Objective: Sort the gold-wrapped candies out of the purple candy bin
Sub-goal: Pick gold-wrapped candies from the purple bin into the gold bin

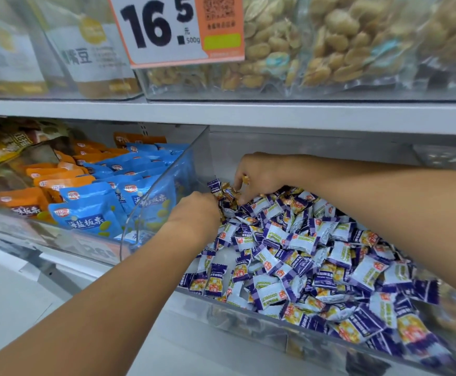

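A clear bin on the lower shelf holds a heap of purple-and-white wrapped candies. Several gold-wrapped candies lie bunched at the heap's far left corner. My left hand reaches in from the lower left, its fingers curled around a bunch of gold candies at that corner. My right hand comes in from the right above the heap and pinches a single gold-wrapped candy between its fingertips.
A clear divider wall separates the candy bin from the bin on the left with blue packets and orange packets. A shelf board runs overhead with bagged nuts and a price sign.
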Demonstrator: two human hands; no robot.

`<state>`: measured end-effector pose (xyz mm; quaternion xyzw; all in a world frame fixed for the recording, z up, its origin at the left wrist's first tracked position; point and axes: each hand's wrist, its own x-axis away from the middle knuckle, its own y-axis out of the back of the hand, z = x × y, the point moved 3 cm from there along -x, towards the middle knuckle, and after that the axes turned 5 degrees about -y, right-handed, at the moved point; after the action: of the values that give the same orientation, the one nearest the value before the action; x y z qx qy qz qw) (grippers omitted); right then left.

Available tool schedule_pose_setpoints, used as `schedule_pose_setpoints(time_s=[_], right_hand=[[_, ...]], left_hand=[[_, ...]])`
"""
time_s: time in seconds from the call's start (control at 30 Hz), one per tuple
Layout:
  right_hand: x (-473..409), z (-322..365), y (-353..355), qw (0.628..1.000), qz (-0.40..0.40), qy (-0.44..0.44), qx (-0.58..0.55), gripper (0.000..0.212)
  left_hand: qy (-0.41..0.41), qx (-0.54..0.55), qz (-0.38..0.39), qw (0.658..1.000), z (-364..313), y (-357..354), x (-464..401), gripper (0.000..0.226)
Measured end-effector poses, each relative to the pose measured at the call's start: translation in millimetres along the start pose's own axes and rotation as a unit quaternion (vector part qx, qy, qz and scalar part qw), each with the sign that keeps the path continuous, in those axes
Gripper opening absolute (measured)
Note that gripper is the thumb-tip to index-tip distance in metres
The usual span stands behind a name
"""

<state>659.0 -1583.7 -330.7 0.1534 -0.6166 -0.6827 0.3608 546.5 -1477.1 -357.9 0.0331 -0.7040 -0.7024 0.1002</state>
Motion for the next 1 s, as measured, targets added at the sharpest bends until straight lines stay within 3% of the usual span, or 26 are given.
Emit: schedule_pose_setpoints(time_s=[0.07, 0.2, 0.37, 0.57, 0.8, 0.93, 1.0], right_hand=[[2.7, 6.9, -2.5, 0.997, 0.004, 0.018, 0.072, 0.046], [4.1, 9.9, -2.8, 0.995, 0.000, 0.022, 0.098, 0.050], [1.9, 5.3, 2.3, 0.999, -0.014, 0.015, 0.045, 0.027], [-9.4, -10.1, 3.8, 0.993, -0.064, 0.005, -0.103, 0.028], [-12.1, -3.5, -11.9, 0.995, -0.074, 0.060, -0.028, 0.034], [-18.2, -5.0, -15.3, 0.994, -0.100, 0.036, 0.005, 0.022], [-19.8, -6.4, -14.9, 0.994, -0.099, 0.030, 0.020, 0.022]], left_hand=[[-0.005, -0.003, -0.004, 1.000, 1.9, -0.7, -1.7, 0.030], [-0.013, -0.003, -0.010, 1.000, 1.1, -2.4, -3.0, 0.024], [-0.051, 0.016, 0.020, 0.998, 0.5, -7.2, -2.7, 0.024], [-0.038, -0.017, 0.064, 0.997, -1.4, -8.5, 0.0, 0.011], [-0.040, -0.049, 0.076, 0.995, -11.2, 4.3, 6.5, 0.009], [-0.038, 0.072, 0.036, 0.996, -1.8, 12.3, 11.5, 0.026], [0.003, 0.251, 0.025, 0.968, 9.0, 10.6, 12.1, 0.026]])
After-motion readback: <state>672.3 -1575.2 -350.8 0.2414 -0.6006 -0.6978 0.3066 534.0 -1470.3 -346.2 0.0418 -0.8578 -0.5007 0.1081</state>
